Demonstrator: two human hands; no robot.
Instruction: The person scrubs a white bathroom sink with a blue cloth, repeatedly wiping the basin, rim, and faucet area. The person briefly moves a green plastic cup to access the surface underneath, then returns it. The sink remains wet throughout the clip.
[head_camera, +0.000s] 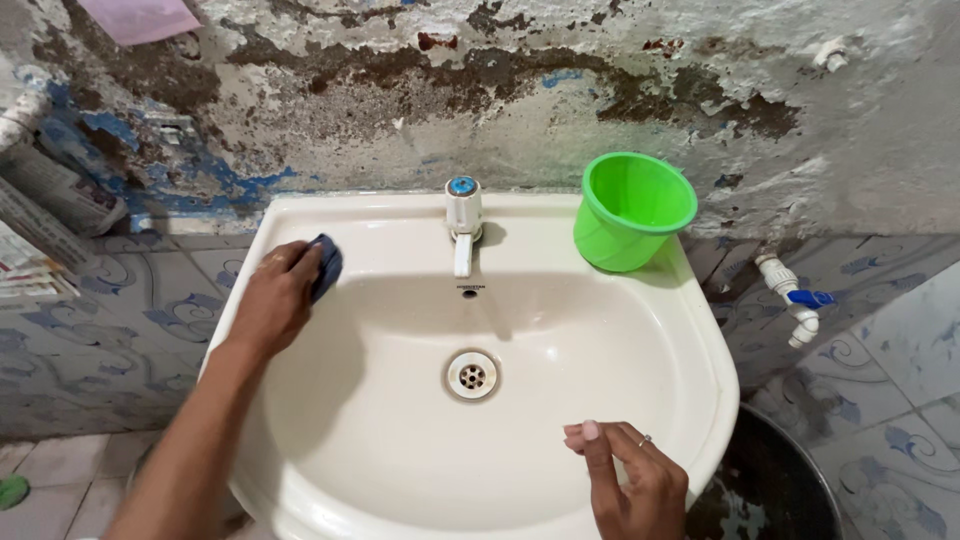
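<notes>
Apparently soft and light, the dark blue cloth (326, 265) sits bunched under the left hand (280, 298), fingers closed over it at the sink (700, 330) rim, while the right hand (628, 478) hovers half-curled, empty

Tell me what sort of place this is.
Most likely a home bathroom or washroom, rather worn: a white basin with a tap on a peeling wall, patterned tiles, and a left hand pressing a blue scrubber on the rim.

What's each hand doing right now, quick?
Left hand: closed on a dark blue cloth, pressed to the sink rim.
Right hand: empty, fingers loosely curled.
</notes>
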